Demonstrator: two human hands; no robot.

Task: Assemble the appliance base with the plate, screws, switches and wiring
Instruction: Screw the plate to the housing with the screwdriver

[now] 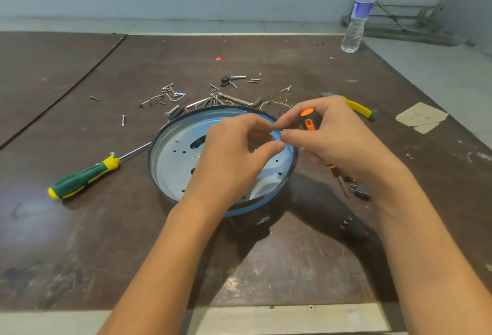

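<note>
The round appliance base (159, 153), with a blue rim and a pale metal plate (173, 164) inside, lies in the middle of the brown table. My left hand (234, 153) hovers over the plate, its thumb and fingers pinched at a small screw (282, 130). My right hand (338, 137) meets it from the right. That hand grips an orange and black screwdriver (308, 121), whose shaft (342, 182) points down toward the table. Loose screws and bolts (175, 93) lie scattered behind the base.
A green and yellow screwdriver (82, 177) lies left of the base. Yellow-handled pliers (358, 108) and an Allen key (245, 102) lie behind my hands. A small black switch part (360, 190) sits at the right. A water bottle (358, 14) stands at the far right, and a cardboard scrap (420, 117) lies nearby.
</note>
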